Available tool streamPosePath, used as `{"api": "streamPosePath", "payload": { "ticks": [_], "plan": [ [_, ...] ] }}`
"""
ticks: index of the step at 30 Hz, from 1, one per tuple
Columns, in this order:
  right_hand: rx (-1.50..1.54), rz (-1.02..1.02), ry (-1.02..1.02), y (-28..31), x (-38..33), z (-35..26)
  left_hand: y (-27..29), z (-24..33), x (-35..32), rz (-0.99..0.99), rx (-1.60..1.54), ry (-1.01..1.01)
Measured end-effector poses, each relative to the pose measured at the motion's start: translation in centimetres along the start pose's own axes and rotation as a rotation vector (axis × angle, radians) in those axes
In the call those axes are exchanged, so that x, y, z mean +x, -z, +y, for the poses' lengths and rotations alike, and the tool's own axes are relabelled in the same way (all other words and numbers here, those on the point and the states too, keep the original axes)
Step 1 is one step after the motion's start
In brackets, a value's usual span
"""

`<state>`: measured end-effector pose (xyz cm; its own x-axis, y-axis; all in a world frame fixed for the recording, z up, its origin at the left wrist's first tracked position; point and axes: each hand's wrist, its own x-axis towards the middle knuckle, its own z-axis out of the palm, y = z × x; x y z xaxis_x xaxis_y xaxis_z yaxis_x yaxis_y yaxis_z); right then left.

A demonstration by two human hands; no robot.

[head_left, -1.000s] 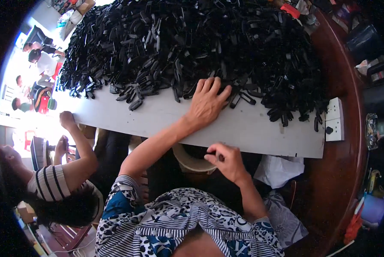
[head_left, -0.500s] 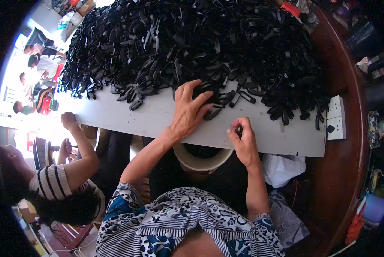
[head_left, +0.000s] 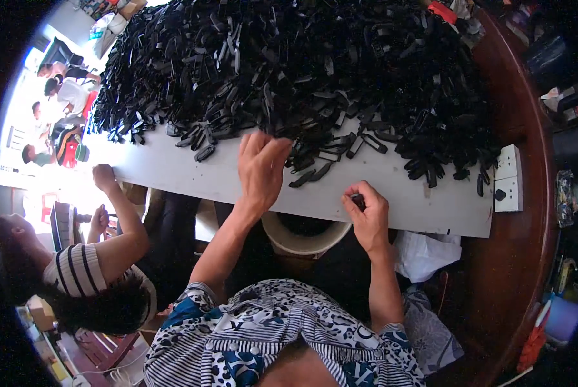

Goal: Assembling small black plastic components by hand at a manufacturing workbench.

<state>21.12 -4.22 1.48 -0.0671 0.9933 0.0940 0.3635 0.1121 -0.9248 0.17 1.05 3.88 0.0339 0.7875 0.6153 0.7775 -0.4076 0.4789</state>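
Note:
A great heap of small black plastic pieces (head_left: 289, 71), long and narrow, covers most of the white tabletop (head_left: 218, 177). At the heap's near edge my left hand (head_left: 261, 171) is raised, its fingertips bent and smeared by motion. Whether anything is in those fingers cannot be made out. Beside it, a loose black piece (head_left: 311, 176) lies on the bare tabletop. My right hand (head_left: 371, 219) is over the table's front edge, thumb and forefinger closed on a small black plastic piece (head_left: 358, 200), mostly covered by the fingers.
Under the table edge, between my arms, stands a pale round bucket (head_left: 308, 245). A white power socket block (head_left: 507, 177) sits at the table's right end. White plastic bags (head_left: 428, 255) hang below it. To my left sits a person in a striped sleeve (head_left: 79, 271).
My left hand has drawn left and back from the pieces at the heap's edge, uncovering several. My right hand stays nearly in place, its thumb and forefinger still pinched.

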Motion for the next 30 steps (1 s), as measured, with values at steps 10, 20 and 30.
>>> {"api": "streamPosePath", "payload": {
  "ticks": [10, 20, 30],
  "plan": [
    [-0.533, -0.067, 0.431, -3.9, 2.7, -1.4, -1.9, 0.3, -2.1, -0.141, 0.197, -0.144],
    [-0.075, -0.064, -0.049, -1.1, 3.0, -1.2, -1.8, 0.1, -2.5, -0.217, 0.157, -0.059],
    [0.114, 0.068, 0.102, -0.2, 1.1, -0.9, 0.8, 0.6, -2.9, -0.191, -1.315, 0.734]
  ]
}}
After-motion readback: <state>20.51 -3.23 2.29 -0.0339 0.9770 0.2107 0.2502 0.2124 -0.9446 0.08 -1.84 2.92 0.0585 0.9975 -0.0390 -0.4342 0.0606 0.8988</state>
